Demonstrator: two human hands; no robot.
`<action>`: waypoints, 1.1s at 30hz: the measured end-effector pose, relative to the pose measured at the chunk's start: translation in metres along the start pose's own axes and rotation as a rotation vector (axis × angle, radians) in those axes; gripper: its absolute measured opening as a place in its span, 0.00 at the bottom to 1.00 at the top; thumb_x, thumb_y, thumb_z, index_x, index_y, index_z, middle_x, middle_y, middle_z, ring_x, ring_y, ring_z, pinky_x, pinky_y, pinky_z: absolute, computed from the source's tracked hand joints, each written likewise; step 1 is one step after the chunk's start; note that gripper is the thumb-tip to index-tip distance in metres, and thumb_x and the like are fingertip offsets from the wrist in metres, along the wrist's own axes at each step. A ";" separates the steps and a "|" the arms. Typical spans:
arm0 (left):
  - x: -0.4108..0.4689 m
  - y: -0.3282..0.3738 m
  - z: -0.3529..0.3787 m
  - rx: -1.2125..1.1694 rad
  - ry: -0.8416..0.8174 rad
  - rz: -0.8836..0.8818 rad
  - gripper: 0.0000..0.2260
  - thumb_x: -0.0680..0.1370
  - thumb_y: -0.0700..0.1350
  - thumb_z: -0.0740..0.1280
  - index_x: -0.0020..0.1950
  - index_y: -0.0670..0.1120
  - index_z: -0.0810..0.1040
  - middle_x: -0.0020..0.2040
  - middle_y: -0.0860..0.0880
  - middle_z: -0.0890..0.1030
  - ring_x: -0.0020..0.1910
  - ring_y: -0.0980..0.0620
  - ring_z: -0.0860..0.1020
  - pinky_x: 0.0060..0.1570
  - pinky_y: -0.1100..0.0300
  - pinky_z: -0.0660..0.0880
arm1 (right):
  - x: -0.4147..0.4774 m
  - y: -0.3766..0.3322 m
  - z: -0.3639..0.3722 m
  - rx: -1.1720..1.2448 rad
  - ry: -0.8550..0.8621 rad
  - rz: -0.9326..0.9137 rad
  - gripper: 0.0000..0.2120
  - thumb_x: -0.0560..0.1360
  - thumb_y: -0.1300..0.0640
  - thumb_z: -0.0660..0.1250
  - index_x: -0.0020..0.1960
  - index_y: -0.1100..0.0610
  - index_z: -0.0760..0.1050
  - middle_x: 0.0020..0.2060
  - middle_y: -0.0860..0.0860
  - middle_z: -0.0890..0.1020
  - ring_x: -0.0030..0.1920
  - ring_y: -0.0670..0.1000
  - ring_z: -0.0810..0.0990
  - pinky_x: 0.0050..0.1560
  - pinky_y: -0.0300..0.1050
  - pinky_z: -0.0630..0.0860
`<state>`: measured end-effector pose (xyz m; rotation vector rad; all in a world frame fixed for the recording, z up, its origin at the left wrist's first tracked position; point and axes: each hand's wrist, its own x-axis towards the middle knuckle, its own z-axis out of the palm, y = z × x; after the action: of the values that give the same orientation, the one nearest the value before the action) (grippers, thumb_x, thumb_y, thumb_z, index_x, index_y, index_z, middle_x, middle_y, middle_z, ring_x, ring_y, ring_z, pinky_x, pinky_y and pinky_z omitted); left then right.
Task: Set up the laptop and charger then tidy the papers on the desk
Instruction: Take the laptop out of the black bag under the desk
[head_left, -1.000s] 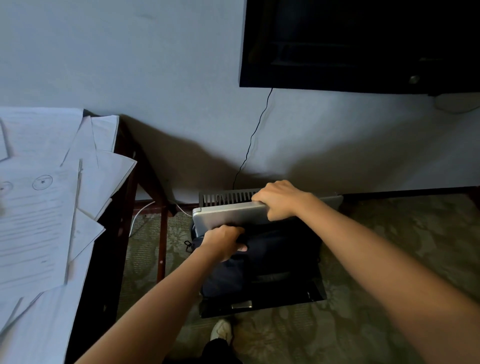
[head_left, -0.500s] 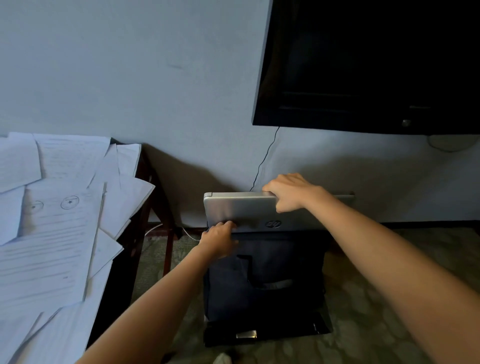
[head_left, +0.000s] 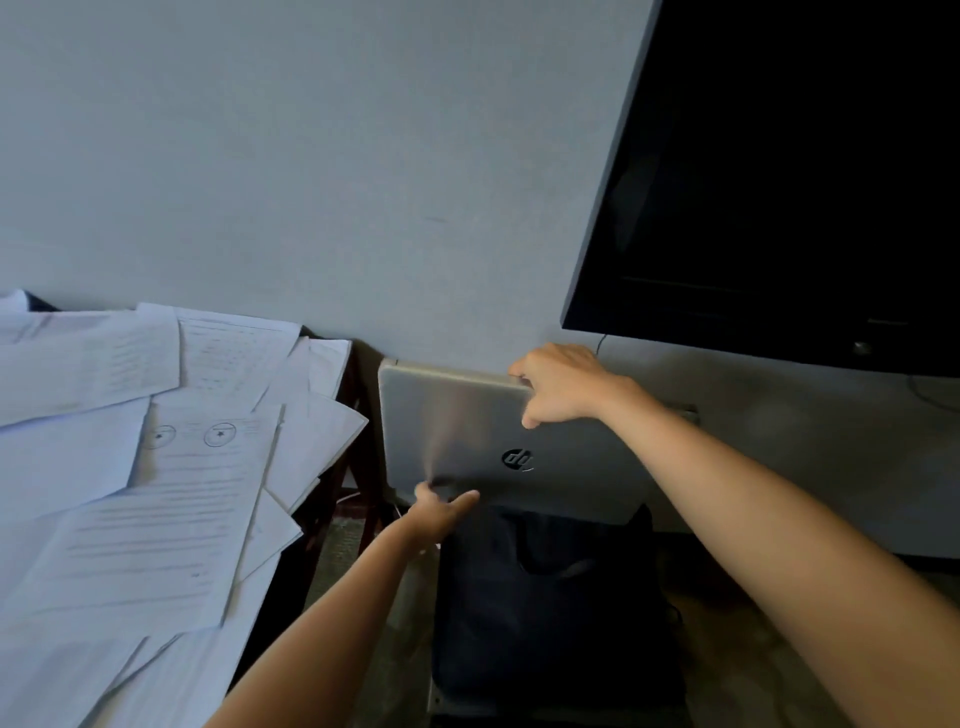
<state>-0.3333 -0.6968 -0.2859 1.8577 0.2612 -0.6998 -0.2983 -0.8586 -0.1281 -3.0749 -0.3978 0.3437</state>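
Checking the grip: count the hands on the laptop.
2. The right hand grips the top edge of the laptop; the left hand holds its bottom edge, above the dark bag.

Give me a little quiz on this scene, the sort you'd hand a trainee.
1. True or false: the laptop lies flat on the desk with its lid open.
2. Which hand grips the laptop's top edge? A) left hand B) right hand C) neither
3. Fill the gap: the dark ____ sits right below the laptop.
Key: 1. False: it is shut and held upright beside the desk. 2. B; the left hand holds the lower edge. 3. bag.
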 end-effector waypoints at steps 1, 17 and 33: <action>-0.003 -0.002 -0.001 -0.147 0.048 -0.014 0.38 0.76 0.49 0.68 0.75 0.39 0.48 0.70 0.39 0.66 0.66 0.41 0.70 0.63 0.49 0.71 | 0.003 -0.004 -0.005 0.061 0.026 0.017 0.12 0.65 0.55 0.74 0.41 0.58 0.73 0.36 0.53 0.76 0.41 0.56 0.75 0.37 0.44 0.65; -0.026 0.002 -0.095 -0.577 0.390 0.385 0.56 0.59 0.53 0.81 0.77 0.59 0.46 0.76 0.56 0.56 0.74 0.52 0.60 0.72 0.49 0.61 | 0.070 -0.056 -0.020 0.893 0.185 0.116 0.10 0.65 0.59 0.76 0.34 0.56 0.74 0.35 0.52 0.78 0.37 0.52 0.77 0.41 0.44 0.74; -0.111 -0.078 -0.283 -0.472 0.796 0.230 0.40 0.68 0.51 0.76 0.75 0.56 0.59 0.74 0.50 0.64 0.68 0.46 0.68 0.67 0.48 0.68 | 0.135 -0.261 0.007 1.146 0.004 -0.256 0.28 0.73 0.68 0.68 0.69 0.55 0.65 0.69 0.48 0.67 0.63 0.49 0.70 0.61 0.44 0.74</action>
<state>-0.3639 -0.3928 -0.2132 1.5842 0.6470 0.2791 -0.2377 -0.5720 -0.1509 -1.8875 -0.3909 0.3719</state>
